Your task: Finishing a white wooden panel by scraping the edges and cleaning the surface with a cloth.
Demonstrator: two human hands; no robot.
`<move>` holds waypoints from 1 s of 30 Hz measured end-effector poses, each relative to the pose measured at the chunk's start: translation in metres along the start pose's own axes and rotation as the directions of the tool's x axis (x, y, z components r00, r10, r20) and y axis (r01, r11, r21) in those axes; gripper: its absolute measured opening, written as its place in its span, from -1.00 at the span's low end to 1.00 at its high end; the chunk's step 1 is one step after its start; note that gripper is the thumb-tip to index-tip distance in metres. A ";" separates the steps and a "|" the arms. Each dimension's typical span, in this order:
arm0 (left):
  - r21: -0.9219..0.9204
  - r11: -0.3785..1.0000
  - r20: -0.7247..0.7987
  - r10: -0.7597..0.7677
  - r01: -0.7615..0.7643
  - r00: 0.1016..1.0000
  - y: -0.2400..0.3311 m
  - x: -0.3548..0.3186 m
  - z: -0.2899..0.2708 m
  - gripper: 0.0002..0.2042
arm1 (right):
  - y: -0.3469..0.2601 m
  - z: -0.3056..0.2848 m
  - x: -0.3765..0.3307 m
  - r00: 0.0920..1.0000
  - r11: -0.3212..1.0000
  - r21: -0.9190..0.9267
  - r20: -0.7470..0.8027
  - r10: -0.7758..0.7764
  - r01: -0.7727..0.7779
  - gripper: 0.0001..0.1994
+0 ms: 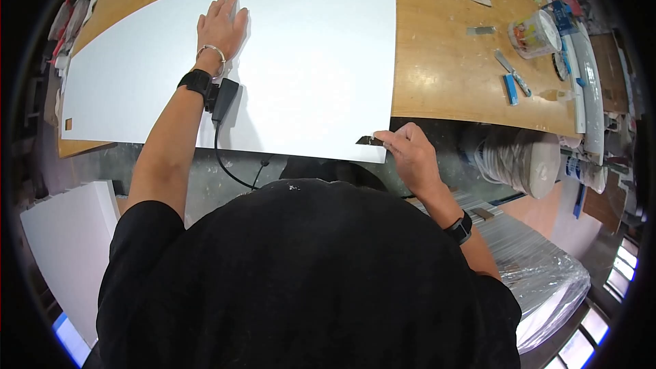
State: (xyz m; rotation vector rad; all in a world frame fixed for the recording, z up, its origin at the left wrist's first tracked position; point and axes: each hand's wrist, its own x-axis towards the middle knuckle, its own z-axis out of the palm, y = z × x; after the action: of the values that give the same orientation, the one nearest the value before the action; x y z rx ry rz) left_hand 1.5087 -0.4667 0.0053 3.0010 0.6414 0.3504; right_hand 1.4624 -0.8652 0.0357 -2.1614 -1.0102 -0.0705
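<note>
A white board [307,61] lies on the wooden table [437,82], jutting over its near edge. The left hand [223,26] rests flat on it, holding nothing; the right hand [411,155] curls at its near right corner, grip unclear to me.

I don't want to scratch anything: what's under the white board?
The wooden table shows beyond the far and right edges of the white board, whose near right corner juts past the table. Anything else underneath is covered.

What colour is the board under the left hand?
The board is plain white, best seen in the head view.
</note>
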 end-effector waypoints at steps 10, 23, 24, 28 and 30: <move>-0.011 1.000 0.027 -0.011 0.012 1.000 0.002 0.001 0.001 -0.50 | -0.009 -0.030 -0.006 0.929 0.910 0.221 0.204 0.310 -0.352 -0.80; -0.004 1.000 0.041 0.013 -0.013 0.999 0.003 -0.001 -0.002 -0.52 | 0.071 -0.020 0.018 0.834 0.877 0.014 -0.301 0.462 -0.481 -0.81; -0.017 1.000 0.023 0.023 -0.023 0.999 0.004 -0.001 -0.003 -0.52 | 0.073 -0.018 0.025 0.842 0.878 -0.002 -0.283 0.459 -0.479 -0.81; -0.060 0.998 0.067 -0.002 0.006 0.998 0.009 -0.003 -0.010 -0.53 | 0.078 -0.019 0.056 0.915 0.893 -0.238 -0.229 0.331 -0.382 -0.86; -0.084 0.996 0.094 -0.003 0.011 0.996 0.010 -0.002 -0.014 -0.53 | 0.079 -0.025 0.068 0.900 0.879 -0.195 -0.086 0.426 -0.435 -0.87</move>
State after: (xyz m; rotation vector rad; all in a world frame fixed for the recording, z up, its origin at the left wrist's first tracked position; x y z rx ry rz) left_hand 1.5081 -0.4769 0.0194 2.9139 0.6134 0.2288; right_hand 1.5694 -0.8706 0.0291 -2.5209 -0.4922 -0.0086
